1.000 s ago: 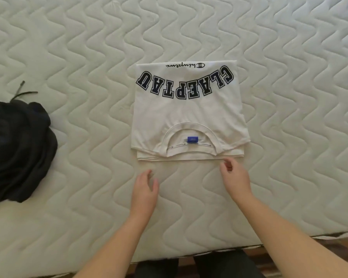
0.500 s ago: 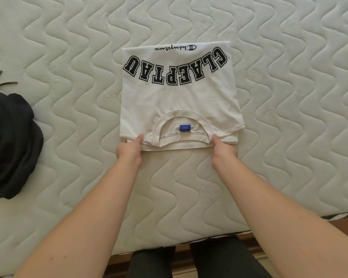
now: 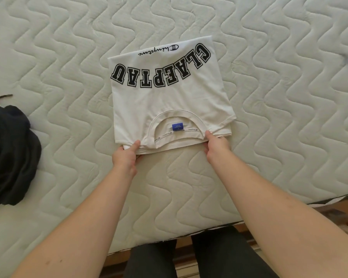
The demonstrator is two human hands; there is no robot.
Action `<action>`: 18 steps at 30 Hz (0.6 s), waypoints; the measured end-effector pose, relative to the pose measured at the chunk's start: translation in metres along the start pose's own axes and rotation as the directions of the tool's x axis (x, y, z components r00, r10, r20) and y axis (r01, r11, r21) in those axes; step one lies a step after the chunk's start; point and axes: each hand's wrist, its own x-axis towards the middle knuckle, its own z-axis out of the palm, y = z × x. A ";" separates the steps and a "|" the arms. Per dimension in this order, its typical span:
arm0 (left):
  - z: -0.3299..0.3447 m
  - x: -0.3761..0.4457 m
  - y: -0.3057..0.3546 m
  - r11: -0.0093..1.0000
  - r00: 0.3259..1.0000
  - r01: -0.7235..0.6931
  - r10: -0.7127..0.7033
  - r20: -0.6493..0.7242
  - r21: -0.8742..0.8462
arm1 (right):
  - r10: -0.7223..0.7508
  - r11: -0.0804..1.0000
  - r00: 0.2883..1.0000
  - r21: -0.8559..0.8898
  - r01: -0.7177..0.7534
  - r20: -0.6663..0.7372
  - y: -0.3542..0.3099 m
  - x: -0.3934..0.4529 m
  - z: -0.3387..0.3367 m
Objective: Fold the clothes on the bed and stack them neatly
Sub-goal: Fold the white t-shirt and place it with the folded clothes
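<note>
Shirt: a folded white shirt [image 3: 169,103] lies on the quilted mattress [image 3: 279,97], turned slightly, black block letters facing up, collar and blue label [image 3: 178,127] toward the person.
Left hand: the left hand [image 3: 126,157] pinches the shirt's near left corner, thumb on top.
Right hand: the right hand [image 3: 216,146] grips the near edge just right of the collar, thumb on top.
Dark clothes: a crumpled black heap [image 3: 8,155] sits at the mattress's left edge, well apart from the shirt.
</note>
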 end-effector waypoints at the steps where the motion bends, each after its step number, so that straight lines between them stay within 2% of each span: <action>1: 0.002 -0.007 -0.005 1.000 1.000 0.031 -0.030 0.007 -0.003 | -0.048 0.999 0.999 -0.004 0.048 -0.014 -0.001 0.001 -0.006; 9: 0.046 -0.084 -0.083 0.961 0.959 0.276 -0.278 0.063 0.032 | -0.318 0.938 0.944 -0.171 0.301 -0.084 -0.035 0.032 -0.076; 14: 0.095 -0.136 -0.132 0.863 0.849 0.503 -0.504 0.157 0.050 | -0.439 0.877 0.897 -0.241 0.416 -0.048 -0.070 0.059 -0.121; 16: 0.113 -0.153 -0.142 0.845 0.824 0.529 -0.532 0.195 0.074 | -0.463 0.860 0.886 -0.257 0.442 -0.024 -0.080 0.069 -0.135; 18: 0.126 -0.168 -0.146 0.822 0.789 0.537 -0.569 0.231 0.189 | -0.438 0.868 0.898 -0.247 0.431 0.028 -0.084 0.076 -0.146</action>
